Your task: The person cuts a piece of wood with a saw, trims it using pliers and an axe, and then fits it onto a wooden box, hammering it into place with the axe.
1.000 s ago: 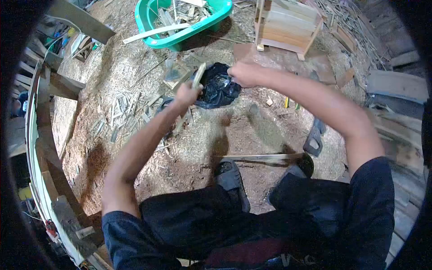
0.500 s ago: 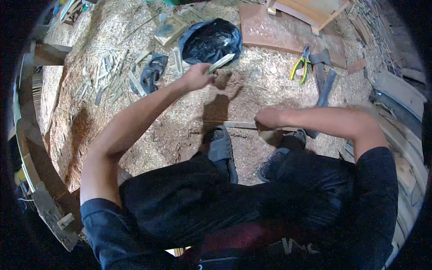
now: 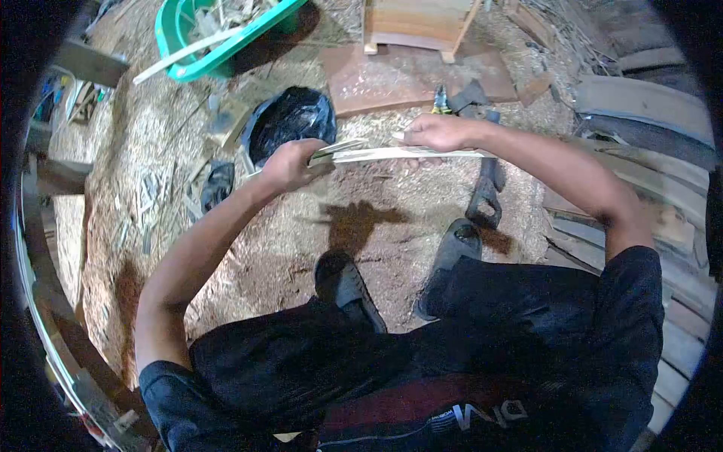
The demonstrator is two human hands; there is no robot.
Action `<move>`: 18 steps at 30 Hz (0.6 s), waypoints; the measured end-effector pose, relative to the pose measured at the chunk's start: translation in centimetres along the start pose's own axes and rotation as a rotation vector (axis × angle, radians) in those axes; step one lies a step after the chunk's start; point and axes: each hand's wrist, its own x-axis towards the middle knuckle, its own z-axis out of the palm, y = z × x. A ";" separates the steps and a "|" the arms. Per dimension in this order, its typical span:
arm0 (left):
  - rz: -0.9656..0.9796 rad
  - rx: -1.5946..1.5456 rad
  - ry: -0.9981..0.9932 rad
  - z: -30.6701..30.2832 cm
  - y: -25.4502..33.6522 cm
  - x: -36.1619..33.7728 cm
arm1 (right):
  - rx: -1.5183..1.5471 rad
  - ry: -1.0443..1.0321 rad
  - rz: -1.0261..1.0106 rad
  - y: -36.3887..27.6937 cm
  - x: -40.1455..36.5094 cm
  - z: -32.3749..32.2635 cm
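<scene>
My left hand (image 3: 292, 166) is closed around thin wooden strips, their pale ends sticking out to the right. A long, light wooden strip (image 3: 369, 155) spans the space between my two hands. My right hand (image 3: 439, 133) is closed on this strip, which runs on under the fingers to the right. A short pale end shows at its fingertips. Both hands are above the floor, and their shadow falls on the sawdust. Just beyond my left hand lies a black plastic-lined basin (image 3: 290, 120). Pliers (image 3: 441, 99) lie beyond my right hand, partly hidden by it.
A green tub (image 3: 184, 69) holding wood scraps stands at the far left. A wooden box-like piece (image 3: 410, 22) stands on a brown board (image 3: 350, 79). An axe or hatchet (image 3: 486, 192) lies right of my feet. Stacked planks (image 3: 640, 173) line the right side.
Both hands have moved; my right hand has come up from the floor with the long strip, and the strip now reaches my left hand. My view has shifted, bringing the green tub into sight.
</scene>
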 end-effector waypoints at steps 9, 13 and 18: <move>-0.352 -0.331 -0.116 -4.1 -2.7 3.0 | -0.722 0.798 -0.295 -1.4 -3.4 -8.9; -0.387 -0.595 0.056 -5.0 0.4 3.4 | -0.459 1.397 -0.403 -2.0 -3.7 -10.3; -0.249 -0.836 0.078 -3.2 1.2 4.8 | 0.407 0.925 -0.168 -4.9 -2.7 -6.7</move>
